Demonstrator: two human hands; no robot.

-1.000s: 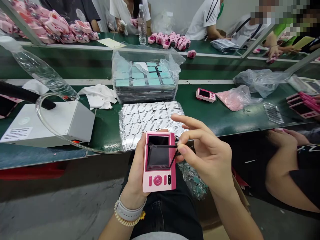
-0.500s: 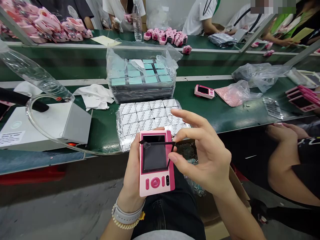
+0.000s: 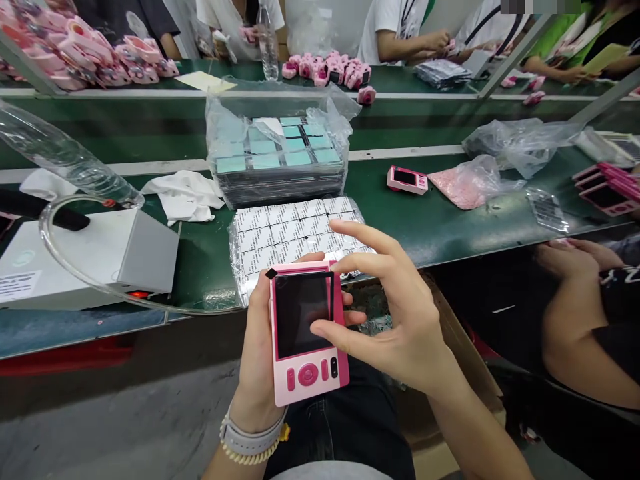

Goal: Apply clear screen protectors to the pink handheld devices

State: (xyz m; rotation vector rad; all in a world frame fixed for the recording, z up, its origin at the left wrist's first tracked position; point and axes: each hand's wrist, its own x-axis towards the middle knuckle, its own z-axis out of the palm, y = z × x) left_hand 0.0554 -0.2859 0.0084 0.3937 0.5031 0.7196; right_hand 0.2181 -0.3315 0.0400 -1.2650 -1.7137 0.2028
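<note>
My left hand is wrapped round a pink handheld device, which is upright with its buttons toward me. Over the device's screen area lies a dark rectangular panel, slightly askew, with a small black tab at its top left corner. My right hand has its index fingertip at the panel's top right corner and its thumb on the panel's right part, so it grips the panel. Just beyond the device, a plastic-wrapped sheet of white printed squares lies on the green bench.
A bagged stack of blue-green panels stands behind the sheet. At left are a grey box with a clear tube, and a white cloth. Another pink device lies at right. A co-worker's arm is at far right.
The dark panel has come down from a tilted position to lie nearly flat over the device's screen area. My right hand has moved slightly left with it, its thumb now over the panel.
</note>
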